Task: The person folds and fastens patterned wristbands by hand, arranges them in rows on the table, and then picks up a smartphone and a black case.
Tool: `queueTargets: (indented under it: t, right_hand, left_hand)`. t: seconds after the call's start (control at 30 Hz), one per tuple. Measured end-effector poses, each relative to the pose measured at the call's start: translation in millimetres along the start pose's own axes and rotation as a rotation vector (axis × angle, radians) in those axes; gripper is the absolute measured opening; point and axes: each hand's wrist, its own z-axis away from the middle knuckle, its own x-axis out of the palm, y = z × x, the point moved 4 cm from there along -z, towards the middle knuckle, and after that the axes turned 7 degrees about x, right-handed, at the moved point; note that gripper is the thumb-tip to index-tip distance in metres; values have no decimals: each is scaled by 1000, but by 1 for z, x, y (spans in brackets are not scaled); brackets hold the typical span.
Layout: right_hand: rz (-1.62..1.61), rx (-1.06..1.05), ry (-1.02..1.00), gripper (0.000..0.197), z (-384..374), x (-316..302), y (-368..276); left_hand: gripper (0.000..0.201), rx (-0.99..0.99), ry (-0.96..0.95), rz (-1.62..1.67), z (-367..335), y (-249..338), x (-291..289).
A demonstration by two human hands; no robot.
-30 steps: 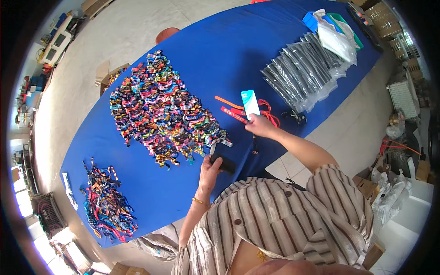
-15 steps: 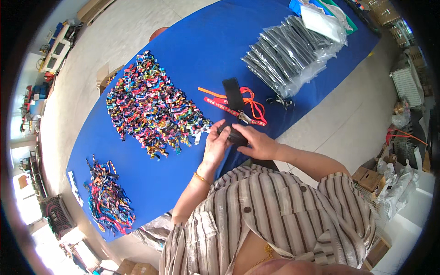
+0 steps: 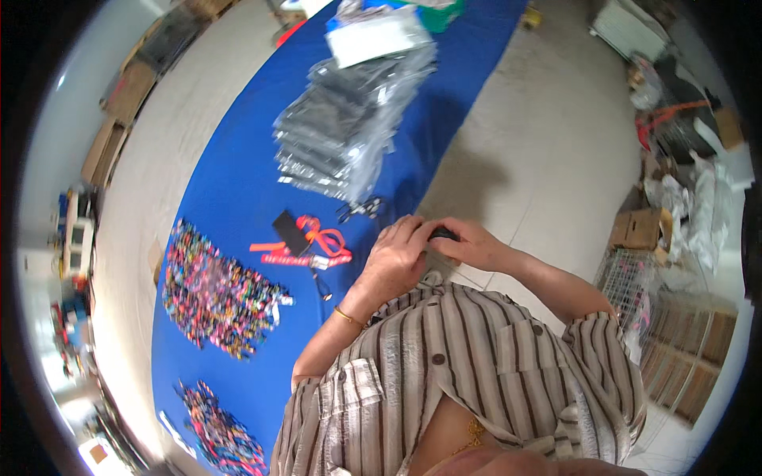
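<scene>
My left hand (image 3: 399,252) and my right hand (image 3: 478,245) meet just off the table's near edge. Between them is a small black object (image 3: 444,233), mostly covered by my fingers; its kind does not show. Both hands are closed on it. To the left of my left hand lie an orange-red strap (image 3: 324,236) and a red printed strap (image 3: 287,259) with a flat black piece (image 3: 292,232) over them. A short dark strap with a metal end (image 3: 321,284) lies nearer me. Black-handled scissors (image 3: 362,209) rest beyond my left hand.
Stacked clear bags with dark contents (image 3: 333,119) cover the far part of the blue-covered table (image 3: 230,151). A heap of colourful small strap pieces (image 3: 218,293) and a bundle of patterned straps (image 3: 222,428) lie left. Cardboard boxes (image 3: 639,230) and a wire cage (image 3: 627,282) stand right.
The view has swung to the right, so the table's things sit further left. Both hands have moved from over the table's edge to beyond it, with the black object still between them.
</scene>
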Motion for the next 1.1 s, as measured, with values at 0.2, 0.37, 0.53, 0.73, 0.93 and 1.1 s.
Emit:
queueTargets:
  t: [0.2, 0.37, 0.53, 0.73, 0.93, 1.1]
  right_hand:
    - [-371, 136, 49, 31, 40, -89, 18]
    - [-444, -151, 468, 39, 64, -147, 33]
    - [-274, 69, 727, 45, 60, -189, 32]
    - [-103, 27, 1034, 28, 43, -277, 37]
    - [669, -23, 1318, 31, 45, -377, -3]
    - [842, -34, 1418, 35, 40, -443, -3]
  left_hand:
    - [25, -69, -149, 153, -93, -5, 71]
    - [13, -526, 40, 1445, -166, -17, 121]
    - [11, -546, 40, 1622, -238, -6, 165]
    - [20, -417, -68, 1648, -336, -20, 194]
    - [36, 11, -125, 1275, -445, -34, 184]
    - [36, 194, -252, 968, -518, -24, 195]
